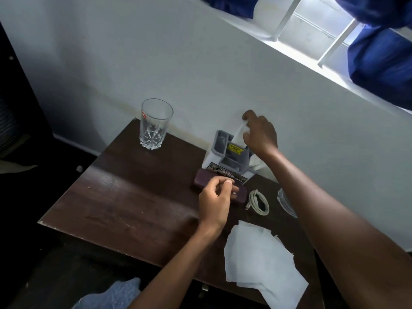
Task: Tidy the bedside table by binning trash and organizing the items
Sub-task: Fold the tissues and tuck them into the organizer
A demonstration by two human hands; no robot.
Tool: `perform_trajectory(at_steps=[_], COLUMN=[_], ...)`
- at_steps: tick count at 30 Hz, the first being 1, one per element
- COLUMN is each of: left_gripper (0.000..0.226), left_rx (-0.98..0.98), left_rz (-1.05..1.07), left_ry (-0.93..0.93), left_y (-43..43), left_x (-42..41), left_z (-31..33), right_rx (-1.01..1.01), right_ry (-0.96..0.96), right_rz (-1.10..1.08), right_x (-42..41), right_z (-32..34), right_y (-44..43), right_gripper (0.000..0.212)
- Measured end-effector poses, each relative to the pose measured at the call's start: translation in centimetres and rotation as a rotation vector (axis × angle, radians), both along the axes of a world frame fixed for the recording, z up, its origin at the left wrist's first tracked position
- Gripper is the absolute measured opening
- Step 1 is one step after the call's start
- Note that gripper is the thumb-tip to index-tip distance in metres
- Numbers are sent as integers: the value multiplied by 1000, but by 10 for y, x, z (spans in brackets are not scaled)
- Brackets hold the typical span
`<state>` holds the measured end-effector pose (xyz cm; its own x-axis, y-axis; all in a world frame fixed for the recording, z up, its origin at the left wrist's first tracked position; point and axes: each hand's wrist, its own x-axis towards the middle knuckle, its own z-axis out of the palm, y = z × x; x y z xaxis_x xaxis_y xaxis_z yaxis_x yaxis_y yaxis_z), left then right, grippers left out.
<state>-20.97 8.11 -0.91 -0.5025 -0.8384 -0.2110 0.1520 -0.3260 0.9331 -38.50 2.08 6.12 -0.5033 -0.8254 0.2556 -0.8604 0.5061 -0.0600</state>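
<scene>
Head view
Right hand (pixel 259 132): pinching a white tissue (pixel 239 133) above the grey organizer (pixel 229 152).
Left hand (pixel 217 197): loosely curled, grasping nothing clear, over the maroon case (pixel 204 178).
Cable (pixel 258 202): coiled, just right of that hand.
Tissues (pixel 260 262): flat, nearer the body.
Glass (pixel 156 123): well left.

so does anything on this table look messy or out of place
Yes. Loose white tissues lie in a heap at the table's near edge, partly hanging off it. The right hand pinches another white sheet at the grey organizer. The glass stands upright.
</scene>
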Motion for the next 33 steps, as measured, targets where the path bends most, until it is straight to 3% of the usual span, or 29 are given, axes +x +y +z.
perform_trajectory(at_steps=[5, 12, 18, 21, 25, 30, 33], left_gripper=[18, 20, 20, 15, 24, 30, 38], left_rx=[12, 10, -36, -282, -621, -784, -1055], left_rz=[-15, -46, -233, -394, -552, -542, -615], left_ry=[-34, -72, -234, -431, -673, -645, -675], left_y=[-1, -1, 8, 17, 29, 38, 54], left_x=[-1, -1, -5, -3, 0, -1, -2], left_z=[-1, -4, -12, -22, -29, -31, -32], right_rx=[21, -358, -519, -397, -205, -136, -105], right_ry=[-65, -269, -733, -850, -764, -697, -706], right_rz=[-14, -103, -349, -498, -579, -556, -550], right_x=[-2, 10, 49, 57, 44, 30, 23], right_z=[-9, 27, -7, -44, -79, -91, -91], right_y=[6, 64, 196, 235, 253, 252, 255], right_gripper=[42, 20, 14, 12, 14, 15, 13])
